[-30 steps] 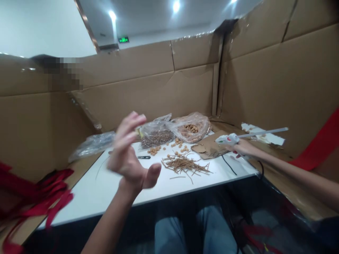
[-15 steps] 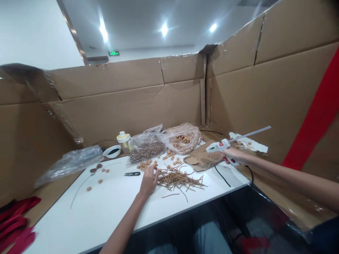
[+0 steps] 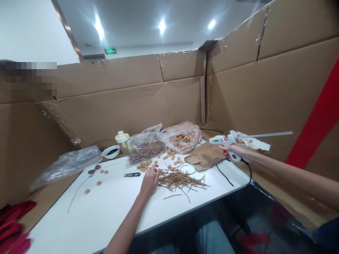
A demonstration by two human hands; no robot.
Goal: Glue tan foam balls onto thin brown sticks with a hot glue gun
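Observation:
My right hand (image 3: pixel 237 151) is wrapped around the handle of a white glue gun (image 3: pixel 224 140), whose nozzle points left. A long clear glue stick (image 3: pixel 265 135) sticks out of its back end. My left hand (image 3: pixel 149 180) rests on the white table with its fingers bent and drawn together. Whatever lies between its fingertips is too small to make out. Round wooden beads (image 3: pixel 144 165) lie just beyond those fingers. A loose pile of thin brown sticks (image 3: pixel 182 180) spreads to the right of my left hand.
Black thread snips (image 3: pixel 131 174) lie left of my hand. Behind are a bag of twigs (image 3: pixel 145 150), a bag of beads (image 3: pixel 182 137), a jar (image 3: pixel 122 143) and a white bowl (image 3: pixel 111 152). Flat cardboard (image 3: pixel 203 157) lies below the glue gun; its black cord (image 3: pixel 250 173) hangs at the table edge.
My right hand has moved the glue gun a little to the right, and its glue stick now lies more level. My left hand has stayed nearly in place by the beads.

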